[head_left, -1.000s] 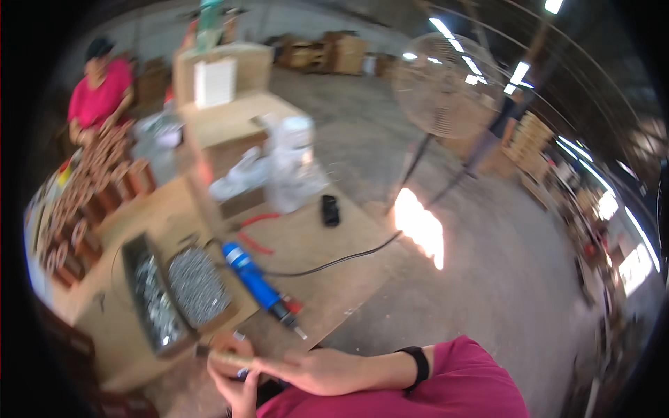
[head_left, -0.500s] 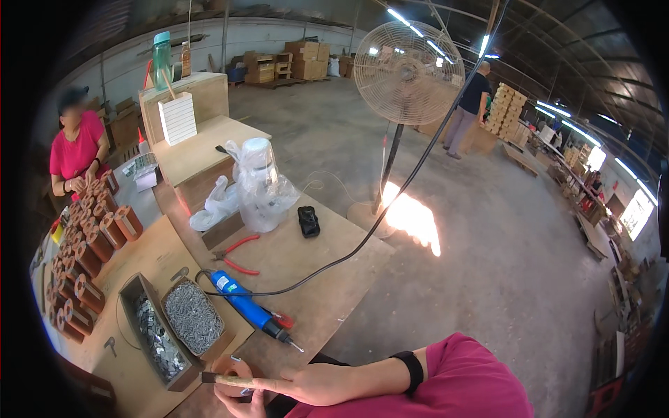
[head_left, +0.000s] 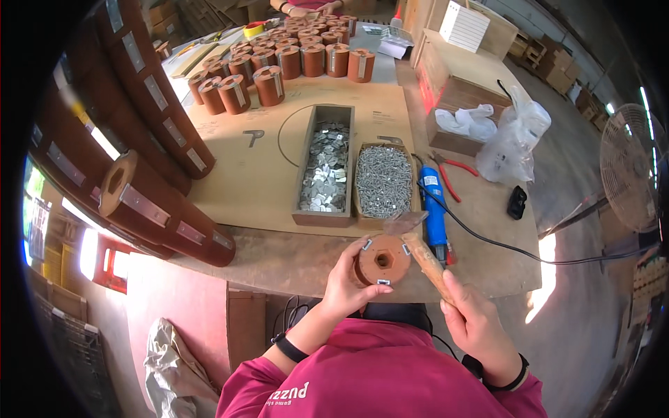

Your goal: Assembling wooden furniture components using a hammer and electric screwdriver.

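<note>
My left hand [head_left: 341, 287] is wrapped round the left side of a brown cylinder [head_left: 396, 252], its round end turned up. That end has a hole in the middle and small metal pieces at its rim. In my right hand [head_left: 476, 322] is a hammer [head_left: 428, 266], gripped by its wooden handle. The dark hammer head is above the cylinder's upper right edge; whether it touches I cannot tell. Just beyond are a wooden box [head_left: 302, 184] of flat metal plates and a box of screws [head_left: 383, 182]. A blue electric screwdriver [head_left: 433, 209] lies to their right.
Several finished-looking brown cylinders [head_left: 289, 61] stand at the far left, and taller stacks [head_left: 167, 209] rise at the near left. Red-handled pliers [head_left: 449, 182], a black cable [head_left: 488, 251], a plastic bag [head_left: 512, 143] and a black object [head_left: 516, 202] lie to the right. A co-worker's hands [head_left: 306, 12] are beyond.
My view has swung left and down toward the table. The hammer, which lay across the cylinder, is now at its upper right edge. Both hands keep their hold.
</note>
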`<move>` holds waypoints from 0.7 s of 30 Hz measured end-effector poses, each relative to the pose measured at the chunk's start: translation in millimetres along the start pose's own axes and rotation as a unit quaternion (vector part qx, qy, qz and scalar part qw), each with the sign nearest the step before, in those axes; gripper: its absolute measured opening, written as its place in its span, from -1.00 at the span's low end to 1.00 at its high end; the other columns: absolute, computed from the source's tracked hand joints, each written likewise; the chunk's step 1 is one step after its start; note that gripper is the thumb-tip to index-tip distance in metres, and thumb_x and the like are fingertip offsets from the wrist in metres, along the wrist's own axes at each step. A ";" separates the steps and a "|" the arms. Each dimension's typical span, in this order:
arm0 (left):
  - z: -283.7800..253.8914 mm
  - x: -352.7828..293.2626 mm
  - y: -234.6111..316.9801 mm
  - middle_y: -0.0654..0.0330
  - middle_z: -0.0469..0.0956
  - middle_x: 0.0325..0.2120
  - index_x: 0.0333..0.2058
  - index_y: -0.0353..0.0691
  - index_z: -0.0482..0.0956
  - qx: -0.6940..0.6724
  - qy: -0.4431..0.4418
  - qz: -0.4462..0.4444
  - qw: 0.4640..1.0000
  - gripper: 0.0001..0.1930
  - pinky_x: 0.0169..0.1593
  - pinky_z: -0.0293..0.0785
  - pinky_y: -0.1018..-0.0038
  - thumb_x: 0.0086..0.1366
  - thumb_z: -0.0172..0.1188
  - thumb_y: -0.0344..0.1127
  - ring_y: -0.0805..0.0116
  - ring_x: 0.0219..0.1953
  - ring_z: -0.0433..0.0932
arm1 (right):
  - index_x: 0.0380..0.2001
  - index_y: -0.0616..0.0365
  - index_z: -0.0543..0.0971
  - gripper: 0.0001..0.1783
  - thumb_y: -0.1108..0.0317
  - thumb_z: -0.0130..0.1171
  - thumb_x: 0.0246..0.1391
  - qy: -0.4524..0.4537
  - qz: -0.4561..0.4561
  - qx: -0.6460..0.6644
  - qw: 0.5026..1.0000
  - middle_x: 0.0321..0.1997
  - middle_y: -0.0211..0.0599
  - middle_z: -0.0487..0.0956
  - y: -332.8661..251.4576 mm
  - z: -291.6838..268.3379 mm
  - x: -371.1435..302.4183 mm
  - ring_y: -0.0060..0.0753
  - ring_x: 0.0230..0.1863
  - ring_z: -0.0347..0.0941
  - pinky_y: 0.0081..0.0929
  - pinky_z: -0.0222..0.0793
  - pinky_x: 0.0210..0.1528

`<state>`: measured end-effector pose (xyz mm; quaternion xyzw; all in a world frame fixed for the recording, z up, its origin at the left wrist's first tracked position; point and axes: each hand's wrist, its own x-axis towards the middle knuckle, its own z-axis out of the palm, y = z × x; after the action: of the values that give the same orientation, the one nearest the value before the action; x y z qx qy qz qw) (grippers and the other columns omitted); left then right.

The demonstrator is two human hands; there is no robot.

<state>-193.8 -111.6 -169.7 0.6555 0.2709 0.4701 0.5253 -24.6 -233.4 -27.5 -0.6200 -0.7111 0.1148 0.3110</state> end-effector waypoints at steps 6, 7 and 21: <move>-0.9 3.1 1.1 -0.02 0.37 -0.05 0.05 -0.32 0.18 0.046 0.003 -0.004 0.999 -0.08 0.02 0.36 0.36 -0.30 0.49 -0.19 0.17 0.01 0.39 | 0.14 0.10 0.24 -0.42 0.49 0.05 -0.01 -0.067 -0.001 -0.017 0.998 -0.56 -0.21 0.33 -0.3 8.6 1.3 -0.24 -0.61 0.32 -0.38 0.30 -0.54; -1.4 3.8 0.4 -0.02 0.37 -0.05 0.05 -0.32 0.18 0.045 0.003 -0.005 0.999 -0.08 0.02 0.36 0.36 -0.30 0.49 -0.19 0.17 0.01 0.39 | 0.14 0.08 0.23 -0.42 0.48 0.04 0.00 -0.093 0.011 -0.025 0.995 -0.56 -0.21 0.33 2.1 13.6 -1.1 -0.24 -0.61 0.33 -0.38 0.31 -0.55; -0.7 5.5 -0.7 -0.05 0.36 -0.05 0.02 -0.36 0.18 0.022 0.012 0.019 1.000 -0.10 0.03 0.35 0.37 -0.30 0.50 -0.23 0.18 0.01 0.39 | 0.14 0.18 0.22 -0.42 0.42 0.10 0.01 -0.051 0.234 0.181 0.954 -0.40 -0.27 0.48 23.3 11.3 -22.3 -0.59 -0.59 0.36 -0.60 0.31 -0.53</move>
<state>-192.0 -106.3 -168.6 0.6663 0.2744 0.4819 0.4985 -11.5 -247.3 -55.8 -0.6960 -0.5279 0.3427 0.3458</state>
